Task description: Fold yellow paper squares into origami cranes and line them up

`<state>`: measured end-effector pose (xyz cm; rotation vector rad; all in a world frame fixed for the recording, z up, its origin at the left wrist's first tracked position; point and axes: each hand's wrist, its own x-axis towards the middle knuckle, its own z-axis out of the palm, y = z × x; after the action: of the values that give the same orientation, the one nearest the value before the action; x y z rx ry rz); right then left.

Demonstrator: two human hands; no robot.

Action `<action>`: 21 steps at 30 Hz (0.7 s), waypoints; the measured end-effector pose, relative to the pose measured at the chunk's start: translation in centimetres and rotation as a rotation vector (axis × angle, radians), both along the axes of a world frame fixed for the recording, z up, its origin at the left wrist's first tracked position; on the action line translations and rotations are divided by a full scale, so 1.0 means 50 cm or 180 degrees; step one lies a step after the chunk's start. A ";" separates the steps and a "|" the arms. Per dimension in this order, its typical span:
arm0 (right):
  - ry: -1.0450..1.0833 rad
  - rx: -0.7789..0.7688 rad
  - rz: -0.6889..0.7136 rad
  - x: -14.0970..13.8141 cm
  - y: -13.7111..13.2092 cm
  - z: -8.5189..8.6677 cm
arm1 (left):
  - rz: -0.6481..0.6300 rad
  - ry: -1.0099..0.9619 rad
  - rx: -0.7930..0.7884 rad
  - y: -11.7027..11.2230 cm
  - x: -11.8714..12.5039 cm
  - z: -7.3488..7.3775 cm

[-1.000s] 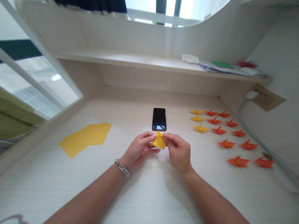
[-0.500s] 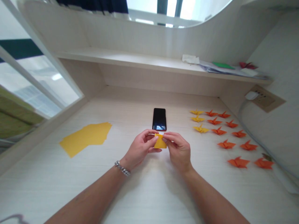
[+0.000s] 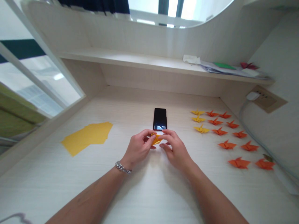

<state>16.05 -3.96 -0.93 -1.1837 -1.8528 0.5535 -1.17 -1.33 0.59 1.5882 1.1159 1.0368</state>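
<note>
My left hand [image 3: 138, 147] pinches a small folded piece of yellow origami paper [image 3: 156, 139] between thumb and fingers, in the middle of the desk. The paper is tilted and part of it is hidden behind the fingers. My right hand [image 3: 175, 148] is at the paper's right side, thumb and index finger apart, with a fingertip at its edge. Just beyond both hands lies a black phone [image 3: 160, 119].
Loose yellow paper sheets [image 3: 87, 138] lie overlapping at left. At right stand rows of folded cranes, some yellow [image 3: 201, 129], several orange [image 3: 227, 145]. A grey cable [image 3: 253, 133] runs from the wall socket [image 3: 268, 99]. A shelf [image 3: 140, 63] crosses the back.
The paper has turned from a flat, upright face to a thinner, tilted shape and shifted slightly left. My right thumb has come off it, opening away from the index finger.
</note>
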 end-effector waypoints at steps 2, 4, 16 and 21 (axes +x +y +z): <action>-0.0280 -0.0003 -0.0037 0.004 0.001 -0.006 | 0.0047 0.0418 0.0414 -0.001 -0.001 -0.001; -0.0460 0.0009 -0.0013 0.007 0.000 -0.008 | 0.0124 0.0714 0.0758 0.000 -0.003 -0.004; 0.0374 -0.0515 -0.0518 -0.023 -0.008 -0.005 | -0.0405 0.1127 0.1307 -0.002 -0.008 -0.018; 0.0792 -0.0737 -0.0615 -0.022 -0.004 -0.004 | -0.0320 0.0267 0.0470 -0.008 0.003 0.001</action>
<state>14.95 -4.17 -1.12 -1.3614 -1.4753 0.7827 -1.04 -1.72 0.64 1.8009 1.0232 1.0128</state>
